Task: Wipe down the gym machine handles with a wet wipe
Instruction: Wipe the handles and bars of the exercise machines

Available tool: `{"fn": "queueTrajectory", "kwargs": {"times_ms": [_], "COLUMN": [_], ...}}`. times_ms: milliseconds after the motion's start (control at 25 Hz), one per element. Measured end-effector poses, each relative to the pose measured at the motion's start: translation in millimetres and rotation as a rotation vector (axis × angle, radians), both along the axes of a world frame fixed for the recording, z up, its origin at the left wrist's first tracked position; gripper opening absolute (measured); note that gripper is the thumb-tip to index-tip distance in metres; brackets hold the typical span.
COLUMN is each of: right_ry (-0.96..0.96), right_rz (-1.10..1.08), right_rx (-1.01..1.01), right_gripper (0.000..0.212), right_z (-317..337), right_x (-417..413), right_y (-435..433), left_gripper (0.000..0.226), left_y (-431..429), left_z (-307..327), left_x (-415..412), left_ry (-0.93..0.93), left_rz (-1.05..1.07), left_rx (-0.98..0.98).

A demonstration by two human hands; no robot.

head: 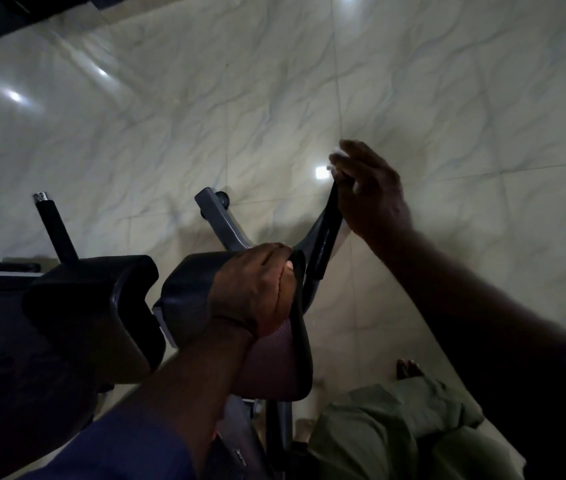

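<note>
Right hand (pixel 368 192): fingers pressed together and curled down over the far, upper end of the black handle (pixel 325 237). A crumpled white wet wipe (pixel 337 156) is pinched between the fingertips and the handle tip. Only a small part of the wipe shows above the fingers, and the thumb is not visible. The forearm runs back to the near right.

Left hand (pixel 257 285): fingers closed together and hooked over the far edge of the arm pad (pixel 274 362), thumb side against its black rim. The wrist rests on the pad's maroon surface. A blue sleeve (pixel 118 452) covers the forearm at the near left.

The gripped handle rises from just beside the arm pad and slants far and right. A grey frame bar (pixel 220 221) runs far-left from behind the pad.

A second pad (pixel 101 306), black, sits to the left of the first, apart from it. Behind it a second handle (pixel 55 230) stands tilted, with a bright metal tip; no hand is on it.

At the near right are olive trousers (pixel 395 431) and a bare foot (pixel 409 369) on the pale marble-patterned floor (pixel 274 98).
</note>
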State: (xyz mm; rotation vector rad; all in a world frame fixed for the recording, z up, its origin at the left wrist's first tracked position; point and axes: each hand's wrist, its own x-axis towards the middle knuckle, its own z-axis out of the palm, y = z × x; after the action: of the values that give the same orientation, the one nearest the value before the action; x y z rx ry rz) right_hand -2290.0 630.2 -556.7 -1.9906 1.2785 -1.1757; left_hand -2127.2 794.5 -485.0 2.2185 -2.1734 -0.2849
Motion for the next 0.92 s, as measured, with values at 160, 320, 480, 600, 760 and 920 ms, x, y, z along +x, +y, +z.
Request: {"fn": "queueTrajectory", "kwargs": {"times_ms": [160,320,480,600,760,920], "right_ry": [0.032,-0.767,-0.704,-0.617,-0.842,-0.648], "right_rz": [0.068,-0.165,-0.35,-0.221,-0.206,-0.398], "right_rx": [0.478,0.879,1.058,1.208,1.232,0.901], "right_gripper": [0.018,0.021,0.028,0.025,0.02,0.019], "right_z": [9.3,-11.2,-29.6,-31.7,-14.1,2.8], "right_x": [6.1,2.5,12.8,12.5,0.7,9.5], "right_y": [-44.9,-28.5,52.9,144.6,107.9,30.7], "left_gripper": [0.047,0.044,0.042,0.042,0.042,0.038], "left_y": [-3.0,-0.2,1.7,2.4,2.0,1.5], "left_z": [2.2,4.2,1.4,1.1,0.6,2.3], "left_x": [-1.0,-2.2,-1.8,-2.9,-2.8,-4.7], "left_ry": [-0.018,-0.009,0.004,-0.004,-0.007,-0.005], "left_rz": [0.034,0.024,0.005,-0.003,-0.003,0.012], "left_rx": [0.09,0.038,-0.03,-0.029,-0.031,-0.012]}}
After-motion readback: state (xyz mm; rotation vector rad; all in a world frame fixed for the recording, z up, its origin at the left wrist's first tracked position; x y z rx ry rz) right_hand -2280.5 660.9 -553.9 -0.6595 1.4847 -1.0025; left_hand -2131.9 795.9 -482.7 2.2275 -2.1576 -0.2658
